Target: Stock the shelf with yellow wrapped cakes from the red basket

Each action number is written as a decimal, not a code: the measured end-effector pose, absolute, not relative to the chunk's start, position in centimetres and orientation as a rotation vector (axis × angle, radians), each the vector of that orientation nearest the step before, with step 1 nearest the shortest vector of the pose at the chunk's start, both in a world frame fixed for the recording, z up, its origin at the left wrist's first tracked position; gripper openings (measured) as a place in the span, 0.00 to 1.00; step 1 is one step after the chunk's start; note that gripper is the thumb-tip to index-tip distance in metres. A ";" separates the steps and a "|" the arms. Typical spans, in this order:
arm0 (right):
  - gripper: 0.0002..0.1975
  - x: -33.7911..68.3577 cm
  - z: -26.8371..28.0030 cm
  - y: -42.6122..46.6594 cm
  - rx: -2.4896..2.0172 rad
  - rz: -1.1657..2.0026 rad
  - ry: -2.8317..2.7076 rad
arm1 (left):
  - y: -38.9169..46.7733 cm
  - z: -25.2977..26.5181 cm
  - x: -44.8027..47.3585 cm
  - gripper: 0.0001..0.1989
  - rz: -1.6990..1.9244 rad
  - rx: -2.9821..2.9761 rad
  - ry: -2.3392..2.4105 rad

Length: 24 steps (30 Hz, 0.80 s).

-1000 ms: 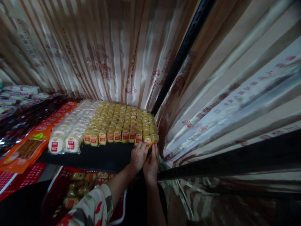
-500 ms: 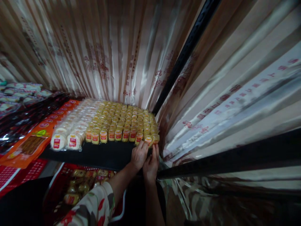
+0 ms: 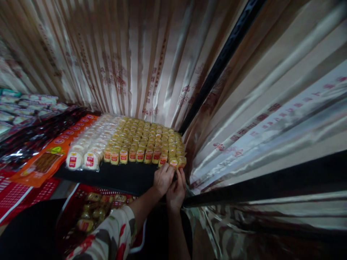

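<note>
Rows of small yellow wrapped cakes (image 3: pixel 141 139) stand on a black shelf (image 3: pixel 119 177), with red-and-orange labels facing me. At the front right corner, my left hand (image 3: pixel 163 180) has its fingers closed on a wrapped cake (image 3: pixel 173 163). Close beside it, my right hand (image 3: pixel 176 190) pinches at the wrapped cake at the row's right end (image 3: pixel 181 161). The two hands nearly touch, and their fingertips partly cover the lower parts of these packs.
White round packaged cakes (image 3: pixel 91 160) stand left of the yellow ones, then an orange snack bag (image 3: pixel 43 162) and dark shiny packets (image 3: pixel 29 144). Below the shelf, a red basket (image 3: pixel 61 220) holds more wrapped cakes. Pleated curtains (image 3: pixel 151 65) and a black post (image 3: pixel 222 65) rise behind.
The view has turned slightly, so the shelf goods sit a little further right. Both hands stay at the front right corner, with only small finger movements.
</note>
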State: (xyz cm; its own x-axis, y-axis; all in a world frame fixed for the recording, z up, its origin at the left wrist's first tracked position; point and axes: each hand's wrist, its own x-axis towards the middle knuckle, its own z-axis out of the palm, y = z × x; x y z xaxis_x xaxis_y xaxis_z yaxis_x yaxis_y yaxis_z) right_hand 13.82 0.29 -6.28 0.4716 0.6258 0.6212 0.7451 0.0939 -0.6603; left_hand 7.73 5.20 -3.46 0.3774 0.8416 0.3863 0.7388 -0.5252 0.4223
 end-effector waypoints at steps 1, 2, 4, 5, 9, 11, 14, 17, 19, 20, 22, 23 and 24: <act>0.21 13.7 -6.1 0.2 -1.583 -0.145 -1.222 | 5.1 -3.4 7.6 0.11 0.839 2.456 1.418; 0.21 13.7 -6.0 0.2 -1.572 -0.156 -1.225 | 4.9 -3.3 7.5 0.11 0.828 2.452 1.413; 0.20 13.5 -5.8 0.1 -1.569 -0.162 -1.240 | 4.4 -3.1 7.0 0.10 0.822 2.423 1.423; 0.20 13.5 -5.8 0.1 -1.574 -0.158 -1.252 | 4.2 -3.0 6.6 0.11 0.827 2.403 1.430; 0.20 13.3 -5.3 0.2 -1.575 -0.163 -1.296 | 3.0 -2.6 4.3 0.11 0.902 2.335 1.399; 0.20 13.1 -4.8 0.1 -1.555 -0.203 -1.335 | 2.4 -2.7 2.7 0.11 0.960 2.284 1.389; 0.18 11.9 -4.0 -0.6 -1.525 -0.260 -1.392 | 1.1 -3.5 -0.2 0.11 1.019 2.170 1.461; 0.17 9.1 -3.8 -2.1 -1.478 -0.164 -1.459 | -0.9 -4.8 -3.5 0.11 1.000 2.093 1.510; 0.16 6.4 -4.3 -3.3 -1.434 -0.006 -1.564 | -2.6 -5.6 -5.9 0.11 0.910 2.083 1.473; 0.16 5.0 -4.7 -3.9 -1.411 0.079 -1.627 | -3.4 -6.0 -7.1 0.09 0.840 2.086 1.452; 0.15 2.3 -5.9 -4.9 -1.371 0.232 -1.773 | -4.8 -6.7 -9.6 0.10 0.665 2.083 1.449; 0.15 1.1 -6.7 -5.3 -1.389 0.303 -1.822 | -5.3 -7.0 -10.8 0.12 0.564 2.067 1.483; 0.16 0.1 -7.5 -5.6 -1.428 0.379 -1.865 | -5.7 -7.4 -11.9 0.13 0.457 2.034 1.532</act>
State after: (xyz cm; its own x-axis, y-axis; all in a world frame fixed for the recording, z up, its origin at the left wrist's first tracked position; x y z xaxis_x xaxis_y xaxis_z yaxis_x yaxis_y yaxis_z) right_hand 0.11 -5.57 -7.53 -0.1026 0.9208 0.3763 0.7010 0.3354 -0.6294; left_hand -11.94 -5.66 -7.37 0.2933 0.9545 -0.0544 0.7684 -0.2015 0.6074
